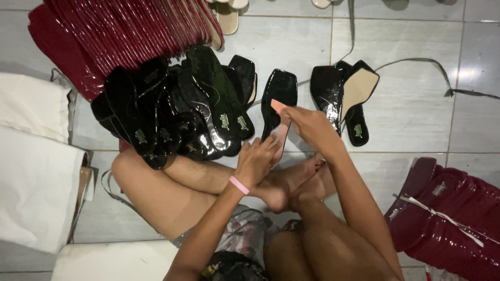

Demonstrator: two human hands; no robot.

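Hands: left hand [255, 161] fingers grip black insole [277, 101] | right hand [310, 125] fingers pinch its pink strip [282, 112] | gold labels on insole pile [177, 112]

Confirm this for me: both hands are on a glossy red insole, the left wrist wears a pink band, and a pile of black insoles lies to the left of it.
Wrong in one respect: the insole under the left hand and right hand is glossy black, not red. The head view shows it. The pink band on the left wrist and the pile of black insoles to its left are as stated.
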